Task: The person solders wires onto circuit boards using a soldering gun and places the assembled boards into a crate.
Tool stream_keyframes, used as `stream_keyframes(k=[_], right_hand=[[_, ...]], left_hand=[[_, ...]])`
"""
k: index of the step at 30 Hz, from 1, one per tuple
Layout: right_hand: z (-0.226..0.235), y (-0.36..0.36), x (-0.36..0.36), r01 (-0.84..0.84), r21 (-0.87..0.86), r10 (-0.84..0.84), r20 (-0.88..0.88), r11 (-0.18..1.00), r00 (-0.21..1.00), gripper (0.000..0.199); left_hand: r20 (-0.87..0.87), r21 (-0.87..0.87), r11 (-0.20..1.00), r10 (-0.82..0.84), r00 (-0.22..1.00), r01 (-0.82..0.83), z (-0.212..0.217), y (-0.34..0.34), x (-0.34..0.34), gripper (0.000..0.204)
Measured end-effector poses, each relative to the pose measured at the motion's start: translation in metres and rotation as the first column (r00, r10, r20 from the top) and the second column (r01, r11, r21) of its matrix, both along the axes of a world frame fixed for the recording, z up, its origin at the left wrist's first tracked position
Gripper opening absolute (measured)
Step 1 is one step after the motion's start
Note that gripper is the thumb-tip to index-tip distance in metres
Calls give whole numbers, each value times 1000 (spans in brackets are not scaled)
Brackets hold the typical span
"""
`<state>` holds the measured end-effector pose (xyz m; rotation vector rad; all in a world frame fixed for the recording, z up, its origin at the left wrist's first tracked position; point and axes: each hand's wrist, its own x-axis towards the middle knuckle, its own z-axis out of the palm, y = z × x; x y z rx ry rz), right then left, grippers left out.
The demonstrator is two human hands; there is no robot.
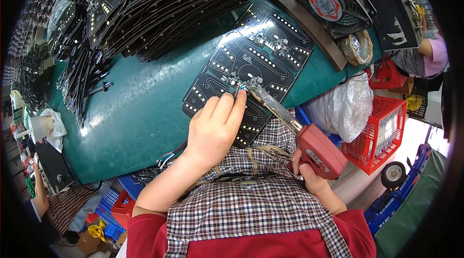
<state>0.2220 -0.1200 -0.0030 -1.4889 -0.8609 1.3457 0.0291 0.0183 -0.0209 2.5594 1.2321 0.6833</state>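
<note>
My left hand (212, 122) pinches a cable with thin coloured wires (238, 90) against a black circuit board (208, 89) with rows of small LEDs. The cable's other end (166, 159) sticks out beside my left wrist, with loose wire ends. In my right hand (314, 180) is a red soldering gun (321, 152), gripped by its handle. Its long metal barrel (280, 109) slants up and left. The tip lies close beside the wires, at the small components in the middle of the board; exact contact is hard to make out.
Stacked black boards (164, 16) stand at the back left, with a cable bundle (79, 81) beside them. A dark bar (309, 28), a fan (333, 4) and a round ring-shaped roll (356, 48) sit at the right. Beyond the edge are a plastic bag (340, 106) and red crate (374, 147).
</note>
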Motion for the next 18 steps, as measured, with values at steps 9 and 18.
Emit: stream_keyframes(k=[9, 18], right_hand=[[-30, -32, 23, -257, -66, 259, 446, 964, 856, 59], [-2, -6, 11, -42, 25, 43, -25, 999, 999, 66]], left_hand=[[-103, 70, 997, -8, 995, 15, 5, -1, 4, 43], [-78, 65, 998, 0, 997, 6, 2, -2, 4, 44]])
